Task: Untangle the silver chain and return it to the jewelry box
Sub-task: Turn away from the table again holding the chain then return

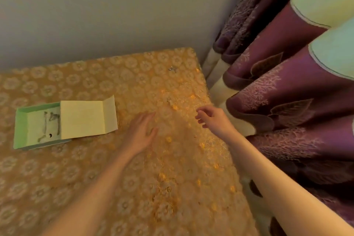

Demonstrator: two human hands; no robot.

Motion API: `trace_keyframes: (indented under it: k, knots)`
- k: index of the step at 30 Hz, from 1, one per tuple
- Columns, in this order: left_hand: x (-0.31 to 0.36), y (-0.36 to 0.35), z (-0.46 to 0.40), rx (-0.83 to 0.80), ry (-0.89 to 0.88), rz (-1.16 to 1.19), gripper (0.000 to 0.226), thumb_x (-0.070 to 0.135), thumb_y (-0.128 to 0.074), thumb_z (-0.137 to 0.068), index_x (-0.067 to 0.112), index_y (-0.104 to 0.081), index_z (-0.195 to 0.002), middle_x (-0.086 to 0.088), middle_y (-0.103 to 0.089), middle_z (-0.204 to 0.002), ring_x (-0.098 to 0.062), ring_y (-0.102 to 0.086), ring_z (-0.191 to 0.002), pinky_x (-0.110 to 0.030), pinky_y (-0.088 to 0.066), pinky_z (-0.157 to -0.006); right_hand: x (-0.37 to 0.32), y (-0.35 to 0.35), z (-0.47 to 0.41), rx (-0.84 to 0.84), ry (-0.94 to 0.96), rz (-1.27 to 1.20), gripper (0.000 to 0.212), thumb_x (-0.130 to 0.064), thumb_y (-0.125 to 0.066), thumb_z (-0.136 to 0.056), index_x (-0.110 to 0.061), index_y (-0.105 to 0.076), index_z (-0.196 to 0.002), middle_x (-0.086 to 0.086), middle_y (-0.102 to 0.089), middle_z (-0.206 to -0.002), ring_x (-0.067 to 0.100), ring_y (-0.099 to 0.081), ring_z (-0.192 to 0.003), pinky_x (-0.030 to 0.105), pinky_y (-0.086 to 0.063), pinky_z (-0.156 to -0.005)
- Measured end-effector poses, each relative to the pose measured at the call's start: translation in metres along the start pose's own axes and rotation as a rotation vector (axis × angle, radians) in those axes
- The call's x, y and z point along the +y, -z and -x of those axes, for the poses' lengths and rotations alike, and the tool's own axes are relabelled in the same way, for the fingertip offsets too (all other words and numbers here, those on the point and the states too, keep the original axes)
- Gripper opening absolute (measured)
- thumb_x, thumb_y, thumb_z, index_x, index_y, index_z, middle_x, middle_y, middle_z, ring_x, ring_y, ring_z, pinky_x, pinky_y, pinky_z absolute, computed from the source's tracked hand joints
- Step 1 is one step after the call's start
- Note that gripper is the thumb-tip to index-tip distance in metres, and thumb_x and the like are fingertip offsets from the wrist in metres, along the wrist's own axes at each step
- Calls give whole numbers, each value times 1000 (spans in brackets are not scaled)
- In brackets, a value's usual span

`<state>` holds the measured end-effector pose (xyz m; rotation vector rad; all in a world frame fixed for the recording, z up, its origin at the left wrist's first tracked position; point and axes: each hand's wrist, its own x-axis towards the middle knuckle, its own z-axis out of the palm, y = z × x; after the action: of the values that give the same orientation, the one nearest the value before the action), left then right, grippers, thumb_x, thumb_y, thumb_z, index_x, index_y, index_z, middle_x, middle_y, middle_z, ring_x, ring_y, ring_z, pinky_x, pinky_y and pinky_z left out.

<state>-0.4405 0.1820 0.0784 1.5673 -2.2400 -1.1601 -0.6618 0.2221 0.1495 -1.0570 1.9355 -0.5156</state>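
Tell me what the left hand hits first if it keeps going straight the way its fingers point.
The left hand points up and right across the patterned tablecloth. The first thing on that line looks like a faint glint on the cloth, possibly the silver chain; it is too blurred to be sure. Nothing else blocks the way.

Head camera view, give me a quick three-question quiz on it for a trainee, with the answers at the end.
1. True or false: the jewelry box lies open on the patterned tablecloth.
2. Which hand is nearer the box? A) left hand B) right hand
3. Fill in: the small silver item near the table's far edge lies closest to the purple ____.

Key
1. True; its flap is folded out to the right and a few thin dark pieces lie inside.
2. A; the left hand rests flat on the cloth, fingers spread. The right hand hovers with curled fingers, holding nothing.
3. Curtain.
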Motion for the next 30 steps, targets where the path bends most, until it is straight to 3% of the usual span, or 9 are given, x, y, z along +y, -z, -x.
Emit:
trace_keyframes:
  k: [3,6,10,15,23,26,28,30]
  knots:
    - [-21,-8,-42,-48,-16,-288,69,45,-45,-92,28,-9,-148,-5,-1,-157,-26,5,-143,-45,-1,-114,-10,-10,-70,60,60,79,28,-16,-47,-94,-7,-59,-117,10,-64,-101,26,-60,-94,46,-47,-90]
    - [-39,-17,-63,-77,-49,-436,79,65,-30,-86,35,17,-143,-4,30,-151,-25,30,-137,-46,20,-109,-21,-23,-131,107,107,190,34,-14,-46,-93,-8,-54,-125,12,-62,-113,27,-58,-105,32,-41,-91]
    - [-48,-28,-68,-43,-56,-500,82,78,-4,-73,37,28,-138,0,45,-142,-19,43,-130,-40,35,-100,-31,-38,-196,216,206,301,38,-18,-50,-91,-11,-52,-128,16,-56,-117,30,-54,-107,29,-39,-87]
    - [-50,-28,-70,-67,-32,-493,82,77,4,-70,38,33,-136,0,47,-140,-20,44,-128,-45,31,-102,-31,-53,-228,301,296,471,35,-29,-60,-87,-17,-61,-120,12,-52,-115,28,-46,-112,32,-40,-84]
    - [-51,-30,-68,-79,-33,-500,80,76,0,-74,36,30,-138,-1,44,-142,-20,43,-129,-46,30,-103,-21,-60,-222,474,625,620,12,-15,-66,-81,-6,-73,-86,13,-63,-85,33,-57,-82,38,-49,-61]
    - [-48,-28,-69,-119,-14,-513,81,76,0,-73,36,33,-136,1,50,-137,-20,47,-126,-46,33,-100,-23,-61,-220,391,563,693,18,-14,-56,-89,-1,-67,-93,16,-60,-97,33,-54,-95,46,-49,-73]
    - [-47,-27,-71,-143,7,-493,82,75,-12,-79,36,30,-137,1,50,-138,-20,48,-125,-46,31,-102,-23,-60,-211,317,513,632,19,-14,-52,-91,-2,-65,-98,15,-57,-103,30,-50,-101,42,-44,-83]
    - [-46,-25,-72,-161,20,-476,82,71,-22,-84,36,28,-139,0,47,-140,-21,47,-126,-48,28,-104,-24,-57,-192,275,430,443,16,-13,-53,-90,-2,-65,-94,12,-57,-99,26,-50,-97,33,-39,-83]
